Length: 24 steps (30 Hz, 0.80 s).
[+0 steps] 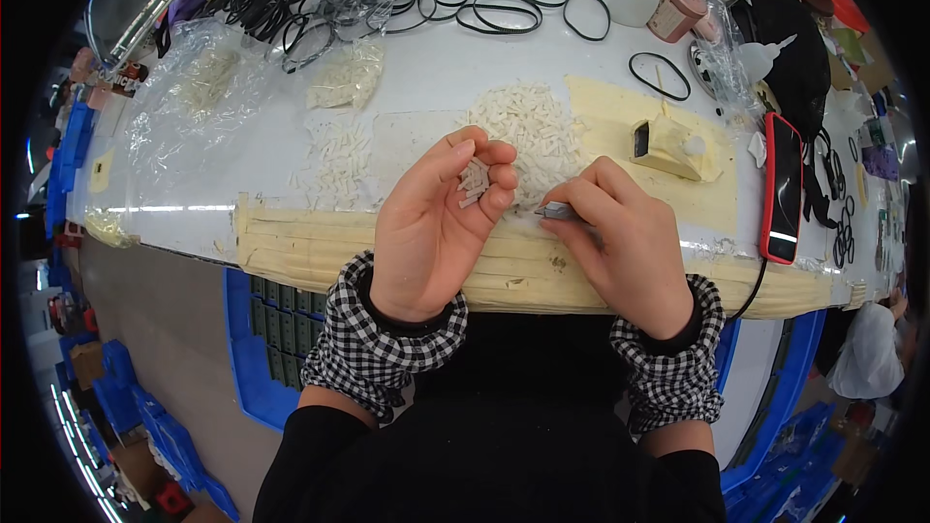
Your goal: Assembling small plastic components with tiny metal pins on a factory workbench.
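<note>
Your right hand (630,237) has the little grey piece (555,210) pinched at its fingertips, right of your cupped left hand (424,218); it lies roughly sideways, free end pointing left toward that hand (tip's too small to make out). Your left fingers curl around some white bits (473,182); the white pile (528,121) sits just past both hands.

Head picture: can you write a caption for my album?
The left hand cups small pale pieces; the right hand pinches a grey object near a white heap.

Tabletop (436,63) brightly lit; glare on plastic bag (208,87); floor (179,300) dimmer; fisheye edges bent, corners black.
</note>
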Motion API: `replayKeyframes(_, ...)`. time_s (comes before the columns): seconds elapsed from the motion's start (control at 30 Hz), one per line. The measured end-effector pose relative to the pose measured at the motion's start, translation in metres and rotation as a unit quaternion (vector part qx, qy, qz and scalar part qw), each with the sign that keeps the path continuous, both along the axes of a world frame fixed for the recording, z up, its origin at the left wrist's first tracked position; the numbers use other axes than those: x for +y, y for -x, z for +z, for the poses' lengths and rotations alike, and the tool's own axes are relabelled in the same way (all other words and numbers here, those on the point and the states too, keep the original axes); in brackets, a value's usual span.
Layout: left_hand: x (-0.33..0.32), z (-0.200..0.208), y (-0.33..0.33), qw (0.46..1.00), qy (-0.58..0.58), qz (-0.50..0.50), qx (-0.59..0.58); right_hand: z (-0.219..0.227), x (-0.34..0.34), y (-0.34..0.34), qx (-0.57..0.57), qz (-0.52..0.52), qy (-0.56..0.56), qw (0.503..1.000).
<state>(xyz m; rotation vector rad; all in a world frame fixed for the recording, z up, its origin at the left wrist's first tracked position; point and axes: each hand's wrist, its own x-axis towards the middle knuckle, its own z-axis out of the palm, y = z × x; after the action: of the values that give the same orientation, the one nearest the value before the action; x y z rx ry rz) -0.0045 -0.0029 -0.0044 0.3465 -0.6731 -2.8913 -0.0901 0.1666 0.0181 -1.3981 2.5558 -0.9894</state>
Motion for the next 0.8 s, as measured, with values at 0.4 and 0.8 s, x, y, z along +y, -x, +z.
replayKeyframes(0.4,0.004,0.01,0.001,0.987,0.132,-0.084,-0.03,0.007,-0.004,0.003,-0.037,-0.028,0.136,0.99)
replayKeyframes(0.8,0.003,0.006,-0.002,0.977,0.15,-0.147,0.02,0.012,-0.01,-0.006,-0.126,-0.016,0.294,0.947)
